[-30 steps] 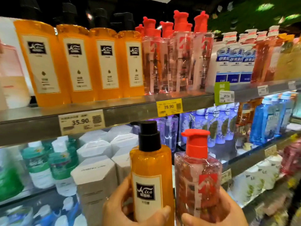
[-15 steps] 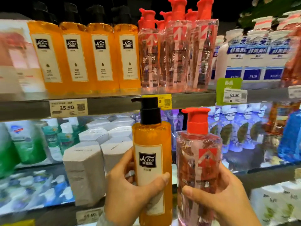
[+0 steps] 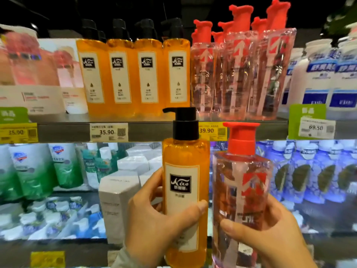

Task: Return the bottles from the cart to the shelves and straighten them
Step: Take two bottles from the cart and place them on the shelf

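At the upper left of the frame, pink boxes (image 3: 29, 74) stand on the upper shelf (image 3: 63, 132), with green bottles (image 3: 34, 171) on the level below. Right of the boxes, a row of orange bottles (image 3: 133, 78) with black pumps lines the upper shelf above a price tag (image 3: 109, 132) reading 35.90. White boxes (image 3: 117, 198) sit lower, left of centre.

At the lower centre, the left hand (image 3: 154, 225) grips an orange bottle (image 3: 183, 182) upright, its thumb across the label and its fingers wrapped behind. The bottle's black pump reaches up in front of the shelf edge.

Just beside it, the right hand (image 3: 274, 235) holds a clear pink bottle (image 3: 241, 190) with a red pump, the thumb pressed on its front. The two held bottles stand side by side, almost touching.

Above them, matching pink bottles (image 3: 241, 74) crowd the upper shelf. White and blue bottles (image 3: 318, 78) fill the upper right, with blue bottles (image 3: 309, 171) below.
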{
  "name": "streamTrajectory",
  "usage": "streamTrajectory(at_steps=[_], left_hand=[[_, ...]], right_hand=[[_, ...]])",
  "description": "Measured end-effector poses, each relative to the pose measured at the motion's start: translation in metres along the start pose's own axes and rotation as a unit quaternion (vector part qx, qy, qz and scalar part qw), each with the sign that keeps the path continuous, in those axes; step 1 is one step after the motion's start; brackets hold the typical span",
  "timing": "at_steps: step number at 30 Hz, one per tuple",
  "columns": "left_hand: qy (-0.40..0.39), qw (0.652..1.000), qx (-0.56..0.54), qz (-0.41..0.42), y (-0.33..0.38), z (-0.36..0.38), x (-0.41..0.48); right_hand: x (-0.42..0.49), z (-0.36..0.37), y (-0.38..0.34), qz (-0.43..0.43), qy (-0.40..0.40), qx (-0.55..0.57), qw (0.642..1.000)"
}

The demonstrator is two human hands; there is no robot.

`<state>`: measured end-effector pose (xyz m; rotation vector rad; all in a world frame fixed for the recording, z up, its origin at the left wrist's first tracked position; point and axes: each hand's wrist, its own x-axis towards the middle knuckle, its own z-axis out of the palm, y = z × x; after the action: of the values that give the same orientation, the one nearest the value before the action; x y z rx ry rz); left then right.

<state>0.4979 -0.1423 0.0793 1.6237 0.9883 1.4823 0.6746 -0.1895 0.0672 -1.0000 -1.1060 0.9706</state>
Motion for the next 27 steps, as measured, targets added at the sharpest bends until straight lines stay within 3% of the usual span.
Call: streamTrajectory(at_steps=[6,13,20,27], left_hand=[[-0.006,0.995,0.007,0.103,0.016,-0.011,0.026],[-0.008,0.976,-0.008,0.217,0.047,-0.017,0.076],[0.043,0.959,-0.012,0.28,0.084,-0.025,0.137],[0.125,0.943,-0.049,0.304,0.102,-0.025,0.199]], right_hand=[[0.022,0.015,-0.014,-0.073,0.014,-0.014,0.997],[0.059,0.034,-0.062,-0.188,-0.036,0.019,0.981],[0.106,0.055,-0.114,-0.282,-0.022,-0.021,0.959],[0.158,0.069,-0.136,-0.357,0.05,-0.132,0.923]])
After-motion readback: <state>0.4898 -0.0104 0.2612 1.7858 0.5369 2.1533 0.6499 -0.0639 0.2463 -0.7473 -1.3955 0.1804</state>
